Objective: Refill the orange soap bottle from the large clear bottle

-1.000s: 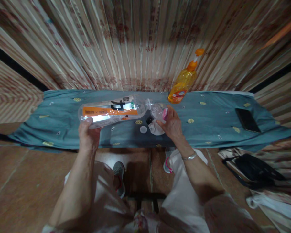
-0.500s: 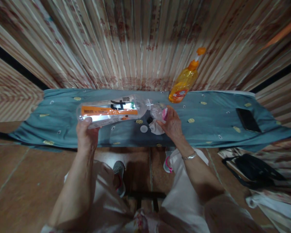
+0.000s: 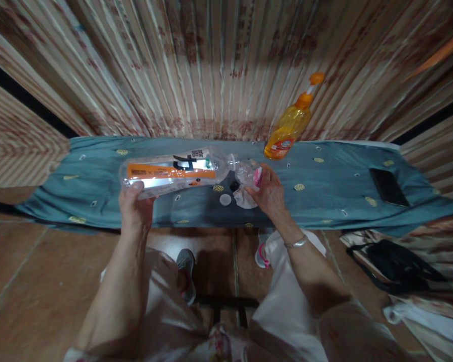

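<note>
Left hand (image 3: pixel 136 208): closed around the base end of a large clear bottle (image 3: pixel 173 172) with an orange label, held lying sideways above the tabletop (image 3: pixel 98 201), neck pointing toward 3 o'clock.

Right hand (image 3: pixel 270 193): curled around a small clear bottle (image 3: pixel 247 172) with a pink part, its mouth meeting the neck of the large bottle (the two openings look touching, though the joint is too small to see clearly).

Position: both bottles hover over the middle of the blue patterned cloth covering the tabletop, the small one at 3 o'clock from the large one.

Beneath the bottles: a white cap (image 3: pixel 225 199), a small dark round thing (image 3: pixel 234 186) and a crumpled white cloth (image 3: pixel 244 199), just at 6 o'clock from where the necks meet.

Further off: an orange dish-soap bottle (image 3: pixel 289 128) upright at 1 o'clock by the curtain; a black phone (image 3: pixel 389 186) well apart at 3 o'clock.

Risk: if the two mouths slip out of line, liquid could spill onto the cloth and the loose cap; the large bottle is gripped only at its far end, so its weight could make it dip or twist.
</note>
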`<state>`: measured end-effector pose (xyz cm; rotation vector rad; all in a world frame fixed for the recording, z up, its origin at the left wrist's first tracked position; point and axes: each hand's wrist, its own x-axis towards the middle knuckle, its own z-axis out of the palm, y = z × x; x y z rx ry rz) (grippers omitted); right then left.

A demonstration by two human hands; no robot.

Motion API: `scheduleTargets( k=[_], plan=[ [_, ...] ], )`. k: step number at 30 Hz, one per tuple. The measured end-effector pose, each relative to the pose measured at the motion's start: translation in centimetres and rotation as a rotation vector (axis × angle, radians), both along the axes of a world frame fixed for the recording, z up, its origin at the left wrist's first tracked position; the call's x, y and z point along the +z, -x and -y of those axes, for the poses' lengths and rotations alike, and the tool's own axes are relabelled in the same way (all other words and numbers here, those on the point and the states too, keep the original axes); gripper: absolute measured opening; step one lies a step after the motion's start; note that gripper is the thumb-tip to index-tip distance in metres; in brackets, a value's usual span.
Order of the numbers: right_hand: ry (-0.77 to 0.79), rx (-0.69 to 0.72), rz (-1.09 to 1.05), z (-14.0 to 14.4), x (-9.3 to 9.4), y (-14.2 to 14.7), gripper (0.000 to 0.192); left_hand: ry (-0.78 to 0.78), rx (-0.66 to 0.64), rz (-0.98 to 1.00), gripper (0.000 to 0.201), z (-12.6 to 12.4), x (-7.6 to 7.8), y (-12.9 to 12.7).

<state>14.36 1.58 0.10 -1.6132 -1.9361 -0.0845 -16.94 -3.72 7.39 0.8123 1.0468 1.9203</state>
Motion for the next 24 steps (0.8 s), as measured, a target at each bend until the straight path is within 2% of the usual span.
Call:
scheduleTargets(
  k=[12, 24],
  plan=[
    [-0.011, 0.010, -0.020, 0.01, 0.06, 0.01, 0.076, -0.008, -0.014, -0.055, 0.053, 0.02, 0.25, -0.10],
    [-0.018, 0.024, -0.033, -0.05, -0.14, -0.17, 0.079, -0.018, -0.014, -0.015, 0.055, -0.03, 0.28, -0.19]
  ],
)
